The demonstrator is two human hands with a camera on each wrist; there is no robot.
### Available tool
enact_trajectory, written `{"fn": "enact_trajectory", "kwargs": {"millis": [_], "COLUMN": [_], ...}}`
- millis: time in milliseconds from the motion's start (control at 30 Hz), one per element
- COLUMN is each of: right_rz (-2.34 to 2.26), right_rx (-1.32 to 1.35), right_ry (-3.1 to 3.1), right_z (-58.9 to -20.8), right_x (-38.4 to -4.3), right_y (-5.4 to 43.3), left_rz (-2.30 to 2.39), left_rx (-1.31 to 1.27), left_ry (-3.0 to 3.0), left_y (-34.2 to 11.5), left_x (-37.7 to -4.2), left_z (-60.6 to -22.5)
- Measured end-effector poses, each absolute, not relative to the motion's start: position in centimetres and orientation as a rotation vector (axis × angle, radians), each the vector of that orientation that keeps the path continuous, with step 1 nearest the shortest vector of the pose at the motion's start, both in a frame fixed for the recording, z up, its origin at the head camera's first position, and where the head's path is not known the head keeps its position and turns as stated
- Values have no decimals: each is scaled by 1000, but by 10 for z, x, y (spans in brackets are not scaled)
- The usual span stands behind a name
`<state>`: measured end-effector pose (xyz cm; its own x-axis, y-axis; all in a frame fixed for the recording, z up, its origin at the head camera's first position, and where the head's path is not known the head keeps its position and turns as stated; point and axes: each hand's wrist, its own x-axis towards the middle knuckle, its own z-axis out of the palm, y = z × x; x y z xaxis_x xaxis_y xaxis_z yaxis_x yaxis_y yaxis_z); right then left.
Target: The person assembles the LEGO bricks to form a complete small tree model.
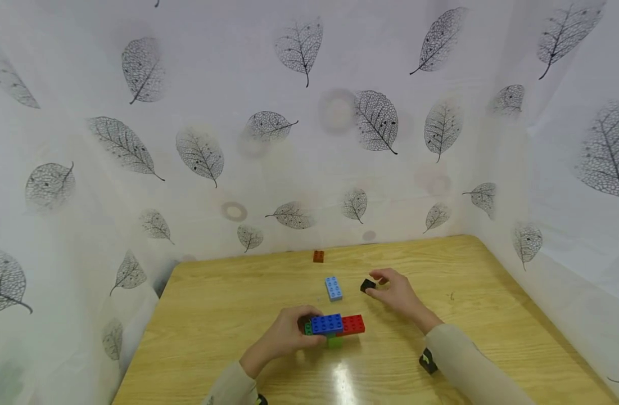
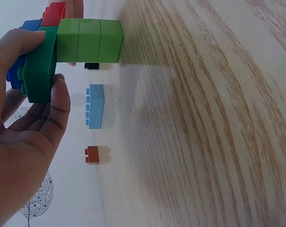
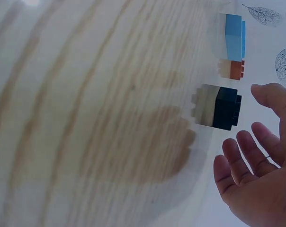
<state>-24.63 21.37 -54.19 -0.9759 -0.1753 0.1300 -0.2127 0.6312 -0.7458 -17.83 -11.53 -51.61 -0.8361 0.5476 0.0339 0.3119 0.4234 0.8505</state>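
- The wooden table (image 1: 223, 298) has a rounded far right corner; a leaf-printed sheet (image 1: 309, 174) rises behind its far edge and along both sides.
- Both hands work well inside the left and right edges, with wood showing between each hand and the nearer side.
- The left hand (image 1: 289, 331) grips the brick assembly (image 1: 334, 324), thumb on one side and fingers curled against the other, near the middle of the table.
- In that assembly, a blue brick (image 1: 326, 323) and a red brick (image 1: 353, 324) sit on a dark green brick (image 2: 39, 71); three light green segments (image 2: 89, 41) project below. Whether their lower end touches the wood, I cannot tell.
- The right hand (image 1: 399, 295) is unclenched, its thumb and fingers parted just beside the black brick (image 3: 226, 109), which stands studs up on the table.
- Left of the black brick, across a small gap, lies the light blue brick (image 1: 333, 288), lengthwise toward the far edge.
- The small brown brick (image 1: 318, 256) lies farthest back, near the far edge and apart from the others.
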Motion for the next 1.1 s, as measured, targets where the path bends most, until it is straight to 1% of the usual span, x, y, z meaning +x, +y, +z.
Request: {"fn": "enact_trajectory", "kwargs": {"millis": [600, 1100], "right_rz": [1322, 1349], "right_rx": [237, 229], "right_ry": [-2850, -2856], "right_z": [-559, -555], "right_x": [-252, -254], "right_y": [213, 212], "left_rz": [1380, 1375], "left_rx": [750, 733], "left_ry": [2404, 2411], "left_y": [-116, -116], "left_x": [-179, -178], "left_z": [-518, -516]}}
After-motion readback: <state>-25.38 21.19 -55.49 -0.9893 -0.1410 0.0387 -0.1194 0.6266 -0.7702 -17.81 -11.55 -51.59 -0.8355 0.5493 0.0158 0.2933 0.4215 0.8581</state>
